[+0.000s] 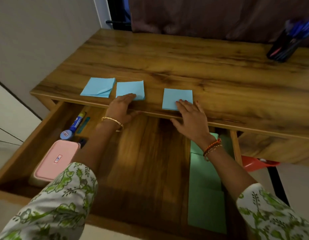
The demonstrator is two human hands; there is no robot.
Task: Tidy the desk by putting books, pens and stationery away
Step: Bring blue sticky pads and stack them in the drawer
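Observation:
Three blue sticky-note pads lie near the front edge of the wooden desk: a left pad, a middle pad and a right pad. My left hand rests flat over the desk edge with its fingertips on the middle pad's near corner. My right hand lies flat with its fingertips on the near edge of the right pad. Neither hand has lifted a pad. Below the hands the desk drawer stands pulled out.
In the drawer lie a pink case and a blue glue stick at the left, green paper at the right. A black pen holder full of pens stands at the desk's back right. A wall runs along the left.

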